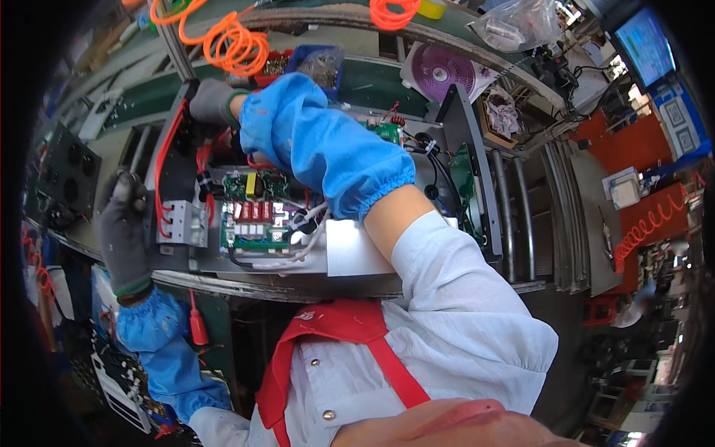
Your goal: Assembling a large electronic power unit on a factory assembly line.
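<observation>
An open metal chassis (298,264) full of electronics lies in front of me. My left hand (123,231), in a grey glove, is at its left end, fingertips bent together; what they hold, if anything, is too small to tell. My right hand (214,103), also gloved, reaches across to the far left corner. Its fingers are curled, and what is in them is hidden. Red wires (165,167) run from beside this hand down to a grey terminal block (184,223). A green circuit board (257,231) with red and white parts sits right of the block.
Metal rollers (514,208) lie right of the chassis. Behind it stand a blue bin (316,63) and a purple fan (443,73), with an orange coiled hose (237,48) hanging above. A black panel with round openings (68,167) stands at left. A red bottle (197,324) is near my left sleeve.
</observation>
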Demonstrator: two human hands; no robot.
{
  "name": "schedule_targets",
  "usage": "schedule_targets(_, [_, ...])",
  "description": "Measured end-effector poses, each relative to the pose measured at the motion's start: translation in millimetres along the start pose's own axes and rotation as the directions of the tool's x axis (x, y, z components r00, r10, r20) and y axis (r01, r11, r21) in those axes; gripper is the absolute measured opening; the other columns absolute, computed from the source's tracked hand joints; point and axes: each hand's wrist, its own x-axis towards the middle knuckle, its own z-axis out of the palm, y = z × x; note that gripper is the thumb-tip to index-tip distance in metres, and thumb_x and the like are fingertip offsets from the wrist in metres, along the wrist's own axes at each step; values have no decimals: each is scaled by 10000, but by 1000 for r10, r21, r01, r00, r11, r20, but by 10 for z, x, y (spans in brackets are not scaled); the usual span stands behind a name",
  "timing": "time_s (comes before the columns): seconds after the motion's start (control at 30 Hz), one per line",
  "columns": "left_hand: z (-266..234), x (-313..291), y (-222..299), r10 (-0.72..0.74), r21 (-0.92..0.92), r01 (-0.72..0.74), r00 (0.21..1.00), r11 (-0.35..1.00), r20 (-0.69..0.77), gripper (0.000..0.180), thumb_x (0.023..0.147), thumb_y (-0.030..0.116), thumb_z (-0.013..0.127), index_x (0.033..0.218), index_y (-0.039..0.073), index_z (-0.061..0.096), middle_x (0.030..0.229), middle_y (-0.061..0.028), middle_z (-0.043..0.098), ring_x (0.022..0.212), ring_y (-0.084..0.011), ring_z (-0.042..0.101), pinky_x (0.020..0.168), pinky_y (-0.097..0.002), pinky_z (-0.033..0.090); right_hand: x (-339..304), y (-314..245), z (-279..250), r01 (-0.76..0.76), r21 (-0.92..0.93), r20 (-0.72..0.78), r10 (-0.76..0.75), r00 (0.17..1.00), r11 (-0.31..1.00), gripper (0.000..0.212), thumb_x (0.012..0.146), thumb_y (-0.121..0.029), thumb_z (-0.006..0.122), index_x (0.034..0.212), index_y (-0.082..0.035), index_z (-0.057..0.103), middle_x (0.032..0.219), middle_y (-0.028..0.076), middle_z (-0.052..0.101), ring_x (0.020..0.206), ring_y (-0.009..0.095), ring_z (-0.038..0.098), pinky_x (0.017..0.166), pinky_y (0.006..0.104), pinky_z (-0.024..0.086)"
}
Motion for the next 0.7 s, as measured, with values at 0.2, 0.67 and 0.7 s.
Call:
schedule_targets(0.2, [48, 83, -8, -48, 12, 47, 997, 999, 65, 236, 968, 215, 571, 1094, 15, 580, 839, 4, 539, 727, -53, 459, 659, -187, 402, -8, 167, -18, -138, 80, 24, 136, 990, 987, 277, 756, -237, 585, 896, -42, 722, 978, 237, 662, 980, 367, 633, 841, 413, 502])
schedule_targets(0.67, [88, 19, -43, 182, 375, -214, 976, 902, 120, 211, 986, 190, 529, 1054, -7, 564, 841, 11, 497, 743, -52, 428, 683, -175, 371, -258, 50, -143, -236, 72, -233, 247, 941, 969, 292, 780, -322, 626, 898, -84, 746, 914, 190, 687, 881, 347, 676, 775, 446, 528])
schedule_targets(0.7, [62, -1, -40, 193, 377, -218, 976, 900, 103, 211, 986, 190, 529, 1054, -7, 564, 841, 11, 497, 743, -52, 428, 683, -175, 371, -286, -10, -181, -217, 68, -234, 227, 945, 974, 292, 780, -322, 626, 898, -84, 746, 914, 190, 687, 881, 347, 676, 775, 446, 528])
